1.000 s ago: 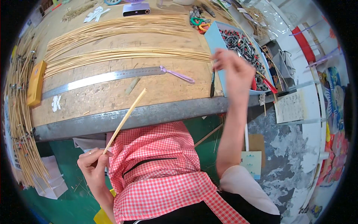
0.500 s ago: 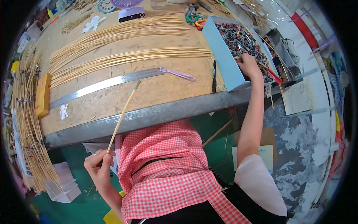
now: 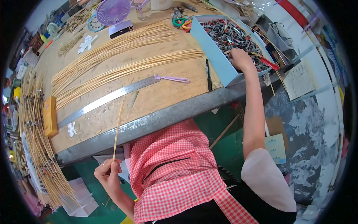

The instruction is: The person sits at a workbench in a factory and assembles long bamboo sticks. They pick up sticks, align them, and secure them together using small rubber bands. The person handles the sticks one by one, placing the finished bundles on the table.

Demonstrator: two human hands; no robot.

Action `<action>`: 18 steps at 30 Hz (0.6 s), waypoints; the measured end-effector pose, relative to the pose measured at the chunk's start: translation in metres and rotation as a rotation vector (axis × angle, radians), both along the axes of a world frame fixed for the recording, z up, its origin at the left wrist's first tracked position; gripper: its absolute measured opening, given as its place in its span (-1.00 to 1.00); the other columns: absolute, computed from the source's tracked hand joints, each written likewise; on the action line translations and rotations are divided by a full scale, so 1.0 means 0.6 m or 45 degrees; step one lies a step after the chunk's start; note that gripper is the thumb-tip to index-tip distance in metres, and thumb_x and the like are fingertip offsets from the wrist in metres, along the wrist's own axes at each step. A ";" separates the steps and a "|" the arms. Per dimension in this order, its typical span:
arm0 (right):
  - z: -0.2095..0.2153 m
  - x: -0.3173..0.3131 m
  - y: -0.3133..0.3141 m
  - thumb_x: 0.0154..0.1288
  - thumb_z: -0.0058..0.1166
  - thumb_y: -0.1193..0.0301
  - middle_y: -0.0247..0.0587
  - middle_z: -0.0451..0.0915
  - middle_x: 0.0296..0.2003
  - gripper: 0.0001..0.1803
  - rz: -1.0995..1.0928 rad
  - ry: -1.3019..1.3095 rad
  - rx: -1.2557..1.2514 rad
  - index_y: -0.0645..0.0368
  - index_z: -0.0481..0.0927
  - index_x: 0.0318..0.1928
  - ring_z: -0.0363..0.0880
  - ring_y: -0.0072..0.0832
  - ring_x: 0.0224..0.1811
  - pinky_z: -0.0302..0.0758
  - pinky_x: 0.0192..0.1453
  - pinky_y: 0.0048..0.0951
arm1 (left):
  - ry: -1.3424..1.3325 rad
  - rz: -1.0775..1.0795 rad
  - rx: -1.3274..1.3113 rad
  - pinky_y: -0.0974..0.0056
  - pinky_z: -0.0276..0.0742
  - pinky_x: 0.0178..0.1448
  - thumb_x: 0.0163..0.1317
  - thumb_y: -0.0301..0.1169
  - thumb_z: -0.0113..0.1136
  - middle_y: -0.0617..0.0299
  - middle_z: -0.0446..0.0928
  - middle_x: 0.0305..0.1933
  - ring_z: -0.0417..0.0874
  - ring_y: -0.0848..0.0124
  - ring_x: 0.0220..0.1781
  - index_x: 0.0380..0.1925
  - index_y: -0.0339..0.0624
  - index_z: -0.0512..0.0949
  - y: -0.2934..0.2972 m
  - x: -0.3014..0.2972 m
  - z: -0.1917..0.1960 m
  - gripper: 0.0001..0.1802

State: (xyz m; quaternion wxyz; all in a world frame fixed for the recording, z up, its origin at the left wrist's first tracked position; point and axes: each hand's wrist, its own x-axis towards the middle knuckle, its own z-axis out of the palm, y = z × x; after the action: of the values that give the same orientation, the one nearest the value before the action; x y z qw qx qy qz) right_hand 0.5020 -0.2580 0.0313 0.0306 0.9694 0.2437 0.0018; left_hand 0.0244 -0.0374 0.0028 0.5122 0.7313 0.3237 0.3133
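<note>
Head view: left hand [image 3: 108,175], lower left, pinches a thin pale bamboo strip [image 3: 118,128]. Right hand [image 3: 241,59], upper right, digs into a blue tray [image 3: 214,56] of small dark metal clips [image 3: 227,35]; its finger spread is hidden.

Two long fans of pale thin reeds [image 3: 123,56] are spread across the wooden bench [image 3: 164,97], and a long steel ruler [image 3: 108,99] is laid just in front of them. A black pen [image 3: 208,74] is placed near the right end. A yellow block [image 3: 49,116] is set at the left edge. A purple desk fan [image 3: 113,11] is stood at the far side, with scissors [image 3: 181,20] nearby.
</note>
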 end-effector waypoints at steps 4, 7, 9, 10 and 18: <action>-0.012 0.012 -0.004 0.08 -0.04 0.53 0.16 0.54 -0.21 -0.81 0.070 -0.033 0.136 0.28 0.53 -0.26 0.52 0.03 -0.10 0.47 -0.07 -0.06 | -0.041 -0.007 0.027 0.46 0.03 -0.60 0.09 -0.52 0.13 0.29 0.35 -0.74 0.29 0.60 -0.68 -0.59 -0.45 0.55 0.002 -0.003 -0.006 -0.83; -0.019 0.020 -0.005 0.08 -0.05 0.54 0.15 0.55 -0.23 -0.85 0.048 -0.107 0.265 0.28 0.56 -0.33 0.52 0.04 -0.13 0.46 -0.08 -0.05 | -0.041 -0.020 0.045 0.45 0.01 -0.60 0.10 -0.48 0.15 0.29 0.34 -0.74 0.28 0.60 -0.68 -0.59 -0.45 0.55 0.006 -0.006 -0.013 -0.80; -0.015 0.019 -0.009 0.11 0.06 0.43 0.09 0.59 -0.39 -0.84 0.087 -0.265 0.464 0.30 0.59 -0.44 0.57 -0.02 -0.26 0.48 -0.15 -0.10 | -0.054 -0.018 0.025 0.46 0.01 -0.60 0.10 -0.47 0.16 0.30 0.34 -0.74 0.28 0.60 -0.68 -0.59 -0.45 0.55 0.004 -0.004 -0.012 -0.79; 0.001 0.006 -0.006 0.11 0.09 0.39 0.06 0.59 -0.43 -0.81 0.051 -0.257 0.545 0.30 0.60 -0.45 0.57 -0.04 -0.29 0.48 -0.18 -0.12 | -0.060 -0.016 0.014 0.46 0.01 -0.60 0.10 -0.46 0.16 0.30 0.34 -0.74 0.28 0.60 -0.68 -0.59 -0.44 0.55 0.003 -0.002 -0.011 -0.79; 0.011 0.009 -0.005 0.00 0.25 0.34 0.03 0.60 -0.48 -0.77 0.027 -0.297 0.994 0.29 0.63 -0.45 0.60 -0.14 -0.37 0.49 -0.23 -0.28 | -0.043 -0.003 0.031 0.46 0.03 -0.59 0.11 -0.45 0.17 0.30 0.35 -0.74 0.28 0.60 -0.67 -0.58 -0.43 0.55 -0.001 0.000 -0.011 -0.78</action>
State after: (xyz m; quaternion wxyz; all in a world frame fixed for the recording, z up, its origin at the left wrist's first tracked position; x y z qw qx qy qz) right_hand 0.5071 -0.2610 0.0381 -0.3122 0.8989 0.2295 0.2046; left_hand 0.0243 -0.0382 -0.0039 0.5091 0.7325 0.3102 0.3287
